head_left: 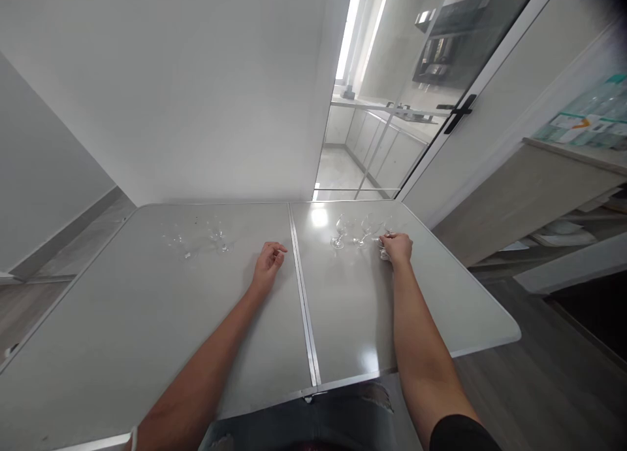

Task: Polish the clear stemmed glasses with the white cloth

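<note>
Near the table's far right side, my right hand (398, 247) is closed on the lower part of a small clear stemmed glass (388, 225), and its fingers partly hide the stem and foot. Two similar stemmed glasses, one (341, 225) upright and another (368, 225) beside it, stand in a row to the left of that hand. My left hand (269, 260) hovers over or rests on the table just left of the metal seam, holding nothing, with fingers loosely bent and apart. Farther left are more clear glass pieces (217, 235), too transparent to make out exactly.
The pale glossy table (147, 320) has a metal seam (304, 300) down its middle. A white wall (196, 98) rises behind it. To the right are a glass-paned door with a black handle (458, 113) and a shelf (563, 167) bearing packed bottles (588, 121).
</note>
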`<action>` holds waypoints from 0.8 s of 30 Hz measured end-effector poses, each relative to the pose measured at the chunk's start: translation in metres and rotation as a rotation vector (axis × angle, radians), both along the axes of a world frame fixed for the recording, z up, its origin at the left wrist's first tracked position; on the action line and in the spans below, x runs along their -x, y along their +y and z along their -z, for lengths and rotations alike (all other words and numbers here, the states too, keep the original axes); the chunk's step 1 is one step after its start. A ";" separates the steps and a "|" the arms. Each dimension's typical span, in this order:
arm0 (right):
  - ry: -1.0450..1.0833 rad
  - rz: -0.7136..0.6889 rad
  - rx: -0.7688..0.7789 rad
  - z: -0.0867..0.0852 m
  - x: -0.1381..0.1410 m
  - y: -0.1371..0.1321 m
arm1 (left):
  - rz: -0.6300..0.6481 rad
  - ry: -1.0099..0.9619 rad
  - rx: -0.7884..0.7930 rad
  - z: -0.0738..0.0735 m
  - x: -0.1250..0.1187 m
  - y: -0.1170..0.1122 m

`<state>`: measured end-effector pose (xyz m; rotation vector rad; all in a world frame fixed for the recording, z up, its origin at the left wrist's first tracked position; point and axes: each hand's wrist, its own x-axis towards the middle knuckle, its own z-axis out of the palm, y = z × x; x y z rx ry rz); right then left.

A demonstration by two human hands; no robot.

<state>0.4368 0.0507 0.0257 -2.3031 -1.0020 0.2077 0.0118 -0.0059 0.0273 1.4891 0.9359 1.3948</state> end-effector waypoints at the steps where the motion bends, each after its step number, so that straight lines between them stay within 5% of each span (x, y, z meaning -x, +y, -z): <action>1: -0.004 0.004 0.002 0.000 0.000 0.000 | -0.001 -0.001 0.001 0.000 0.000 0.000; 10: -0.015 0.010 0.046 -0.014 0.005 -0.006 | 0.015 -0.007 -0.008 -0.003 -0.001 0.000; 16: -0.119 0.089 0.077 -0.041 0.013 -0.058 | -0.012 0.021 -0.057 -0.002 -0.002 0.000; 20: -0.356 0.103 -0.337 -0.071 0.069 -0.089 | -0.006 0.019 -0.021 0.004 -0.002 0.002; 24: -0.326 -0.352 -0.465 -0.100 0.164 -0.089 | 0.016 -0.154 0.126 0.010 -0.004 0.004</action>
